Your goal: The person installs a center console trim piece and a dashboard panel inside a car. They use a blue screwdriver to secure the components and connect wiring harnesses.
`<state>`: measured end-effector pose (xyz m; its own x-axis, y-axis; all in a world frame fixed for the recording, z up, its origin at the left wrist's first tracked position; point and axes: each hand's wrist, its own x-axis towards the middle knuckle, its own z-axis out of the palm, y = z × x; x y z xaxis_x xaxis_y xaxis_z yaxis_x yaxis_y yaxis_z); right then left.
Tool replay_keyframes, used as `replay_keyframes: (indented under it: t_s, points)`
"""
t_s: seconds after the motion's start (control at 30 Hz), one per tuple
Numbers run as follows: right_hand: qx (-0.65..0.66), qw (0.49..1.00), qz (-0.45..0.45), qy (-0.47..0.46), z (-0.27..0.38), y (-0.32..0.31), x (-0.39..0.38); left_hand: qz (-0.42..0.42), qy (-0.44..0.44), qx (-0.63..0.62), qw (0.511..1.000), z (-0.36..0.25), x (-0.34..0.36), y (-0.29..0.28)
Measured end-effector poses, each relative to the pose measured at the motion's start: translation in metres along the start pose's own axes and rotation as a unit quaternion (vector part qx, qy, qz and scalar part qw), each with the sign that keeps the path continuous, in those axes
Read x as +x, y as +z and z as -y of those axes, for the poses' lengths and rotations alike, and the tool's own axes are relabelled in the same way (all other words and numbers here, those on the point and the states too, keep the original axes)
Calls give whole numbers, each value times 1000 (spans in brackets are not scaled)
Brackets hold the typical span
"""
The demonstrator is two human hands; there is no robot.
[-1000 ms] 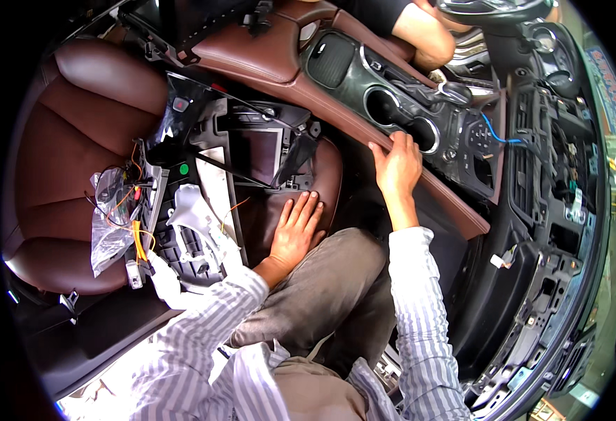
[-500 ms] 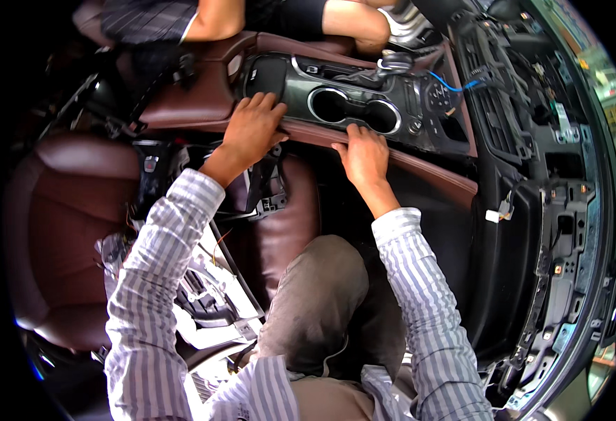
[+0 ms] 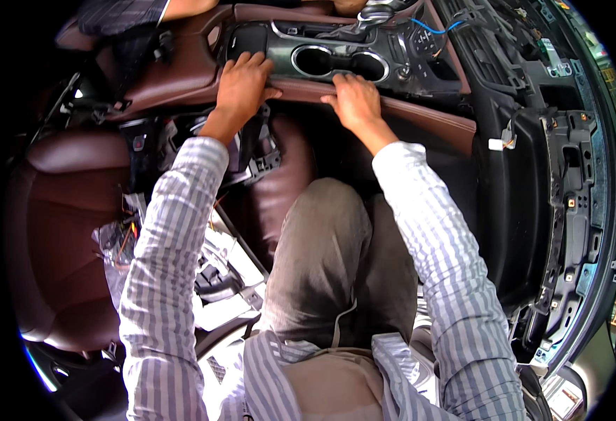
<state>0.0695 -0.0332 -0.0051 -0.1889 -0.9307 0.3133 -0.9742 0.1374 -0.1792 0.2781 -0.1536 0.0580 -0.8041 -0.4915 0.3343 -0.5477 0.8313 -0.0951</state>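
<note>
Two hands on the console's near edge

From the head view: here's the centre console (image 3: 280, 52), straight ahead of me, and both hands are on its brown near-side trim (image 3: 424, 121)! Left hand (image 3: 241, 84) near the armrest (image 3: 174, 70), right hand (image 3: 355, 102) beside the cup holders (image 3: 313, 62); fingers bent over the top, thumbs toward me, though whether I'm clamping or just resting, I can't tell. Good form, I'd say, means equal effort from both palms, steady and level, sparing that trim. Watch the blue wire (image 3: 434, 31) at the front end, it could snag! A co-worker's arm (image 3: 188, 7) sits beyond the armrest, and loose panel parts (image 3: 230, 270) crowd my left forearm, my knee (image 3: 329, 210) just below
</note>
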Motion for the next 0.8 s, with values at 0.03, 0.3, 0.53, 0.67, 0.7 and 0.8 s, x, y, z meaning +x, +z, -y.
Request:
replay_keyframes:
  t_s: [0.03,0.3,0.53,0.67,0.7,0.8]
  points:
    - [2,1000,-12,-5,1,0,-6,-8,3,-3,1000,1,-1,1]
    - [8,1000,23,9,6,-1,-7,-8,-15,-6,1000,-5,-5,-3]
    - [33,999,35,23,11,-4,-11,-19,-6,-31,999,-8,-9,-10]
    - [61,994,71,49,15,-11,-6,-15,-19,-33,999,-12,-9,-11]
    - [54,994,82,49,16,-12,-5,-20,-23,-34,999,-14,-10,-11]
    - [62,998,4,28,14,-2,-15,-22,-19,-58,998,-13,-13,-15]
